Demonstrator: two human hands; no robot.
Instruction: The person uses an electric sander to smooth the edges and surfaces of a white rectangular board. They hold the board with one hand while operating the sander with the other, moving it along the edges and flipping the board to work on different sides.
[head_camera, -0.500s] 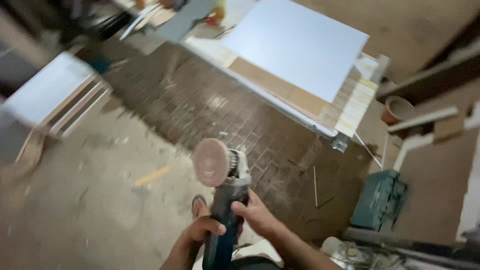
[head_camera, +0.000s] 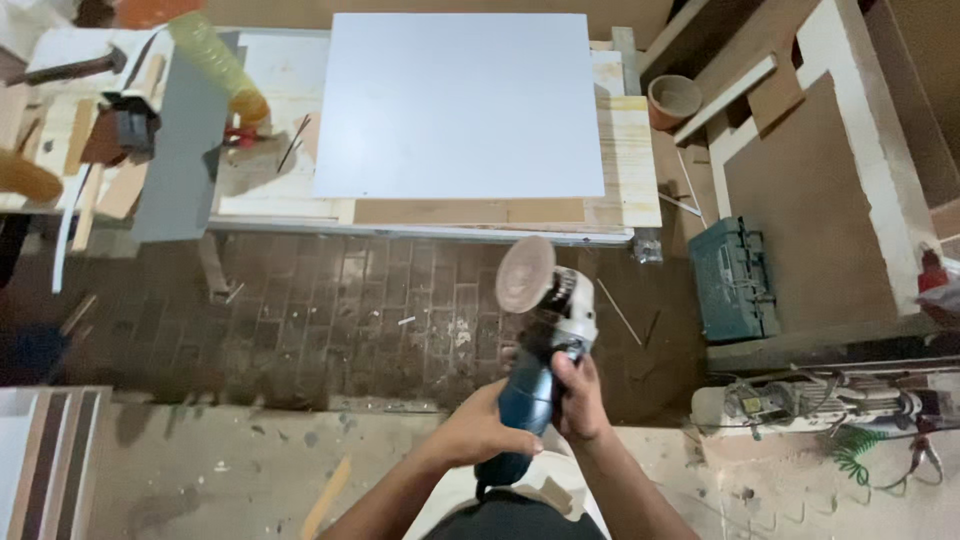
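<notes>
A flat panel (head_camera: 460, 105) lies on the workbench (head_camera: 630, 150), toolbox (head_camera: 735, 280) to its right.

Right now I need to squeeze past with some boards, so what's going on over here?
A person stands on the brick floor holding a blue-bodied angle grinder with a round sanding disc in both hands. The left hand grips the rear of the body; the right hand wraps it nearer the head. The disc is raised, short of the wooden workbench, where a large white rectangular panel lies flat.

Bare hands, bare forearms

The left hand (head_camera: 478, 432) and right hand (head_camera: 580, 400) wear no gloves, rings or watch; both forearms are sleeveless, above dark clothing.
</notes>
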